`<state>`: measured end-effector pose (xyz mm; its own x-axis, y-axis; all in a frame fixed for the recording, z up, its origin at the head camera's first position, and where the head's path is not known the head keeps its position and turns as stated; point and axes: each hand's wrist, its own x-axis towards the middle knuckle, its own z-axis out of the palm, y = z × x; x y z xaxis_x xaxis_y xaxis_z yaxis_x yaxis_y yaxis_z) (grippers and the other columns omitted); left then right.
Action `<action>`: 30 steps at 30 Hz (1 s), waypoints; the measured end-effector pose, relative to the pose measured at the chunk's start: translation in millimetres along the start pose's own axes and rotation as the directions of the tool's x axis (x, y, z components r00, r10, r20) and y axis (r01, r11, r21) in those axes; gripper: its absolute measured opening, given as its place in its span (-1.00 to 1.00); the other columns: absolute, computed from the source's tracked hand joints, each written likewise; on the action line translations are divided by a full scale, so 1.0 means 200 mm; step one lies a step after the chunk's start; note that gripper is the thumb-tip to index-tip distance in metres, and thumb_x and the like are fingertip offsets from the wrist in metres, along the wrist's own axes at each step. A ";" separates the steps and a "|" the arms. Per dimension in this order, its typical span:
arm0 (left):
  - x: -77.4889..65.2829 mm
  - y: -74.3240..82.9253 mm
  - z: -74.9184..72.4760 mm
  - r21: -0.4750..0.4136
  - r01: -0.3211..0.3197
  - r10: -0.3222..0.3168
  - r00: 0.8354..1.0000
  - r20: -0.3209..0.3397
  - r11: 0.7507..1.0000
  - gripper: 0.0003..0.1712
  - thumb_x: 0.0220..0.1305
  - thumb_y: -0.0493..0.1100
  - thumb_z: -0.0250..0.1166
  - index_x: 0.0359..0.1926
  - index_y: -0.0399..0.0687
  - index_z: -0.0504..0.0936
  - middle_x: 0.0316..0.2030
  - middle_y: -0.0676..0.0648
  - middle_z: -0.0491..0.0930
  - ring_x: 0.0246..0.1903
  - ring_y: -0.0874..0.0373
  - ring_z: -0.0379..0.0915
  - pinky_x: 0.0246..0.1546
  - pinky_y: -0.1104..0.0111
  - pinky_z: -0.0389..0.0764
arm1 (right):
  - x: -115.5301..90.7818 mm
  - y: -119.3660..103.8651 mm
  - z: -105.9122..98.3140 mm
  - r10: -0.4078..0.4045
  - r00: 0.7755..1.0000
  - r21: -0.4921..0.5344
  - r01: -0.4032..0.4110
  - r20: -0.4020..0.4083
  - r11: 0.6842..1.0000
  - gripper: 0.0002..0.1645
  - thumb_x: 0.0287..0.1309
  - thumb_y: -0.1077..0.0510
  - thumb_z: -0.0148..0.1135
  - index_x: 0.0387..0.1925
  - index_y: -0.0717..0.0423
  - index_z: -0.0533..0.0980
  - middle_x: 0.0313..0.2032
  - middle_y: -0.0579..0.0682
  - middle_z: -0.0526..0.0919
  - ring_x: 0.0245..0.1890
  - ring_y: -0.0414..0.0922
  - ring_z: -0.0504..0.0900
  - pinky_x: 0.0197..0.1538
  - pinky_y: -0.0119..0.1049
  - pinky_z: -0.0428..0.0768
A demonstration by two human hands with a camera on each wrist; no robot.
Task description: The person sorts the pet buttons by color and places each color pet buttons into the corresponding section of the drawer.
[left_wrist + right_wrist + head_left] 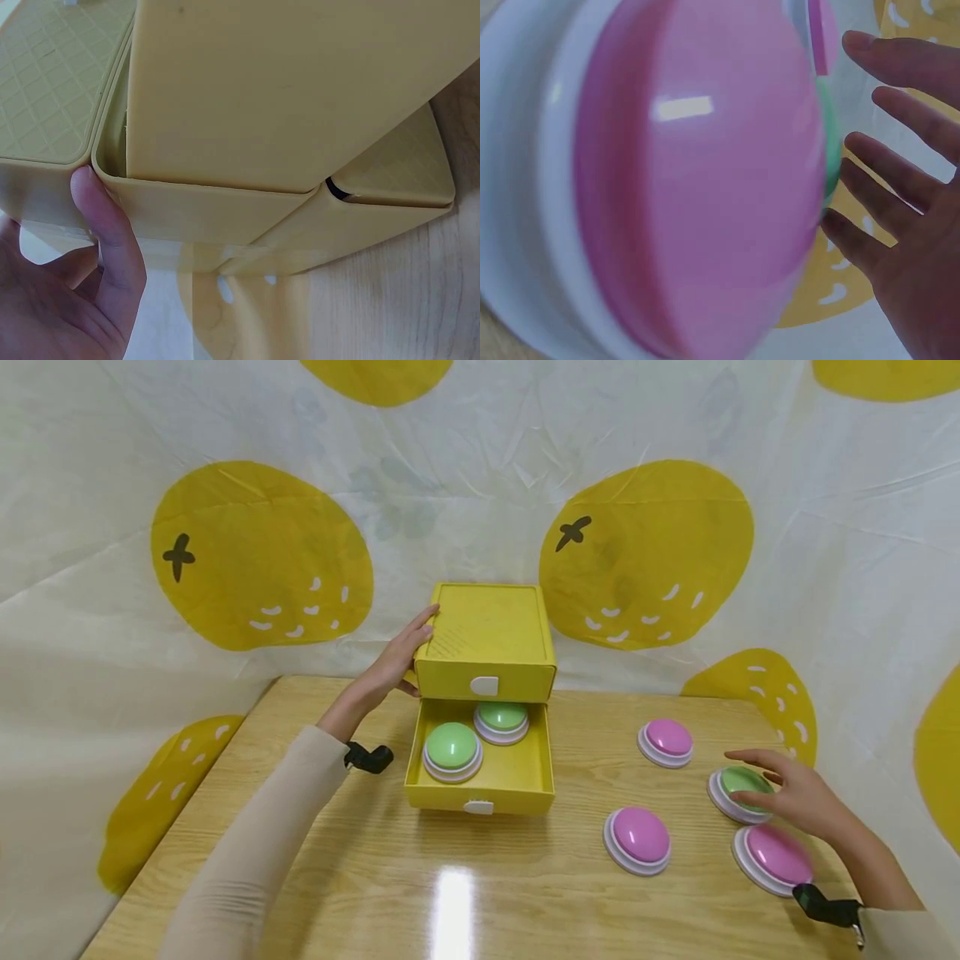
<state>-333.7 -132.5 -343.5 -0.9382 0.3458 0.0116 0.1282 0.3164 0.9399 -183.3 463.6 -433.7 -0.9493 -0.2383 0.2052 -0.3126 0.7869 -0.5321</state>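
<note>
A yellow two-drawer box (487, 622) stands at the middle of the table, its lower drawer (517, 777) pulled out with two green dome push buttons (452, 745) inside. My left hand (390, 664) rests against the box's left side, fingers extended and the thumb (112, 217) touching the wall in the left wrist view. To the right, my right hand (798, 793) hovers over another green push button (738, 793), fingers spread and thumb apart from them. Just nearer than that button lies a pink push button (780, 856), which looms large in the right wrist view.
Two more pink push buttons (641, 837) lie on the wooden table (360, 877) between the drawer and my right hand. A pale cloth (457, 485) with yellow fruit shapes hangs behind and beside the table. The upper drawer (517, 681) is closed.
</note>
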 end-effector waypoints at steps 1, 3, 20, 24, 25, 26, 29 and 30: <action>0.00 0.00 0.00 0.000 0.001 -0.001 1.000 0.001 1.000 -0.38 0.57 0.41 -0.19 0.56 0.84 -0.06 0.33 -0.24 0.43 -0.24 -0.04 0.63 -0.55 0.17 0.69 | -0.01 0.01 0.01 0.003 1.000 0.002 -0.003 0.001 1.000 -0.33 0.04 0.16 0.60 0.21 0.19 0.58 0.06 -0.67 0.41 0.08 -0.84 0.18 -0.04 -0.85 0.29; 0.00 0.00 0.00 -0.003 0.002 -0.002 1.000 0.002 1.000 -0.39 0.57 0.40 -0.19 0.56 0.85 -0.06 0.29 -0.25 0.46 -0.26 -0.03 0.63 -0.56 0.17 0.69 | -0.01 0.02 0.02 0.005 1.000 0.008 -0.005 0.000 1.000 -0.32 0.01 0.17 0.61 0.19 0.23 0.58 0.07 -0.59 0.46 0.07 -0.84 0.19 -0.03 -0.87 0.28; 0.01 0.00 0.01 0.004 -0.006 0.006 1.000 -0.001 1.000 -0.38 0.56 0.41 -0.19 0.56 0.84 -0.05 0.31 -0.24 0.45 -0.19 -0.08 0.66 -0.55 0.17 0.69 | -0.04 0.10 0.05 0.061 0.998 -0.073 -0.060 0.010 0.995 -0.33 -0.09 0.15 0.65 0.13 0.16 0.64 0.03 -0.13 0.68 0.00 -0.85 0.15 -0.10 -0.75 0.32; 0.01 0.00 0.01 0.003 -0.006 0.006 1.000 0.001 1.000 -0.38 0.57 0.41 -0.20 0.56 0.85 -0.06 0.32 -0.23 0.44 -0.18 -0.07 0.65 -0.55 0.17 0.69 | -0.04 0.10 0.05 0.047 0.999 -0.078 -0.047 0.001 0.996 -0.34 -0.09 0.14 0.65 0.12 0.15 0.65 0.04 -0.10 0.68 0.00 -0.85 0.15 -0.10 -0.72 0.34; 0.00 0.00 0.01 0.000 -0.005 0.005 1.000 0.001 1.000 -0.39 0.57 0.41 -0.20 0.55 0.86 -0.06 0.28 -0.24 0.47 -0.20 -0.07 0.65 -0.56 0.18 0.69 | -0.04 0.10 0.04 0.043 0.999 -0.081 -0.043 -0.001 0.996 -0.35 -0.09 0.14 0.65 0.11 0.13 0.66 0.05 -0.07 0.69 0.00 -0.85 0.15 -0.10 -0.71 0.34; 0.00 0.00 0.01 -0.001 -0.003 0.003 1.000 0.002 1.000 -0.39 0.57 0.41 -0.20 0.55 0.86 -0.06 0.26 -0.25 0.48 -0.21 -0.06 0.65 -0.56 0.19 0.69 | -0.04 0.10 0.04 0.036 0.999 -0.086 -0.036 -0.004 0.996 -0.35 -0.09 0.14 0.65 0.11 0.12 0.66 0.04 -0.14 0.68 0.01 -0.85 0.14 -0.10 -0.71 0.35; 0.00 0.00 0.00 -0.002 -0.001 0.001 1.000 0.002 1.000 -0.39 0.57 0.42 -0.21 0.55 0.86 -0.07 0.21 -0.27 0.52 -0.24 -0.04 0.65 -0.56 0.19 0.68 | -0.02 0.09 0.03 0.002 1.000 -0.096 -0.004 -0.020 0.995 -0.36 -0.10 0.15 0.66 0.10 0.11 0.67 0.05 -0.14 0.67 0.02 -0.86 0.14 -0.08 -0.74 0.33; 0.00 0.00 0.00 -0.002 0.000 0.000 1.000 0.001 1.000 -0.38 0.56 0.42 -0.21 0.55 0.86 -0.07 0.19 -0.27 0.53 -0.24 -0.04 0.65 -0.56 0.19 0.68 | -0.02 0.08 0.02 -0.013 1.000 -0.096 0.011 -0.023 0.995 -0.36 -0.11 0.15 0.66 0.10 0.12 0.66 0.05 -0.12 0.68 0.02 -0.86 0.14 -0.08 -0.75 0.32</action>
<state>-333.3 -131.8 -343.0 -0.9379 0.3468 0.0114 0.1277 0.3142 0.9407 -184.7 475.5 -447.2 -0.9439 -0.2360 0.2309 -0.3185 0.8350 -0.4487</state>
